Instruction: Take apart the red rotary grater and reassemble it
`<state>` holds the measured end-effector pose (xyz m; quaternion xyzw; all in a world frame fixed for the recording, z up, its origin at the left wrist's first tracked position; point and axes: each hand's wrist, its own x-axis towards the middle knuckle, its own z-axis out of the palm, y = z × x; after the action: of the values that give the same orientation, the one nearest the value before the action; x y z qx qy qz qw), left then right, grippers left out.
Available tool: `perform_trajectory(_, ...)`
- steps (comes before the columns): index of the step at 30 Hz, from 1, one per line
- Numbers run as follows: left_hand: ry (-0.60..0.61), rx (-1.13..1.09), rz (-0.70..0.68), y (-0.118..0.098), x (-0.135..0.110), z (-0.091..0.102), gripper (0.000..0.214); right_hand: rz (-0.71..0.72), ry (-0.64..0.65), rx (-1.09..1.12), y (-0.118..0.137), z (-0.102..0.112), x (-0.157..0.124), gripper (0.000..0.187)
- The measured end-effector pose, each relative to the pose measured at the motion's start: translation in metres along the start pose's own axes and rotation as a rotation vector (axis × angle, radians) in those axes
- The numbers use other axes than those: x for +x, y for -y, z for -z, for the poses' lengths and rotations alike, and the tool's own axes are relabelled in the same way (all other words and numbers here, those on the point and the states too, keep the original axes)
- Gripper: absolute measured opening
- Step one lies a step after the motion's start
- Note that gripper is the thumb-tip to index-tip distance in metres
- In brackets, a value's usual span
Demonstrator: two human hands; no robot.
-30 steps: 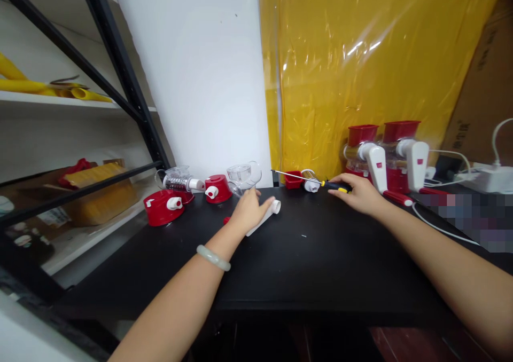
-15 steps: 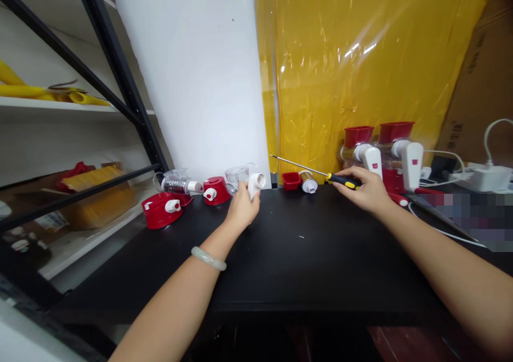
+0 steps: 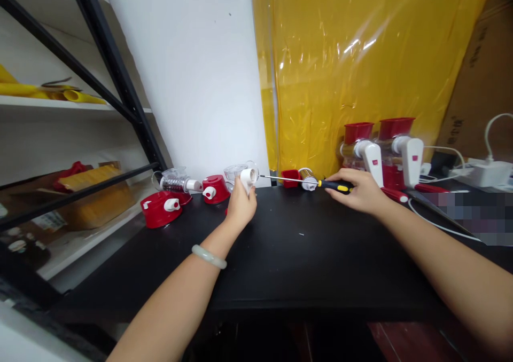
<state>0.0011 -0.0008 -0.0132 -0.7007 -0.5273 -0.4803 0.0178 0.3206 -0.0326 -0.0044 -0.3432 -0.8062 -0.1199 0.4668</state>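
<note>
My left hand (image 3: 241, 204) is closed around a white crank handle (image 3: 249, 177), whose round hollow end faces right. A bit of red shows below the fingers. In my right hand (image 3: 358, 190) is a screwdriver (image 3: 335, 185) with a black and yellow grip, gripped between thumb and fingers. Its long shaft points left, nearly level, and the tip is at the opening of the crank handle; whether it touches inside I cannot tell. Behind the left hand stands a clear plastic housing (image 3: 233, 172), partly hidden. Beyond the shaft lie a red hopper (image 3: 289, 178) and a metal grater drum (image 3: 308, 179).
Red suction bases (image 3: 215, 189) and a clear housing with a drum (image 3: 175, 183) stand left on the black table (image 3: 280, 266). Two assembled rotary graters (image 3: 372, 156) stand back right, near a white charger (image 3: 491, 174) and cables. A black-framed shelf (image 3: 132, 105) borders the left.
The screwdriver has swung from a slant to nearly level and moved left, its tip now at the crank handle's opening. My left hand has turned the handle slightly and shifted left.
</note>
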Motion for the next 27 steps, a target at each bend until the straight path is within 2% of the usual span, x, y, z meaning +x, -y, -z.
perform_trajectory(13, 0.053, 0.06, 0.014, -0.0005, -0.0018, 0.0005, 0.023, -0.059, 0.07, 0.0, 0.0005, -0.0013, 0.0, 0.013)
perform_trajectory(27, 0.078, 0.062, 0.017, -0.002, -0.0026, 0.0011, 0.022, -0.052, 0.058, 0.012, 0.0003, -0.0019, -0.0001, 0.013)
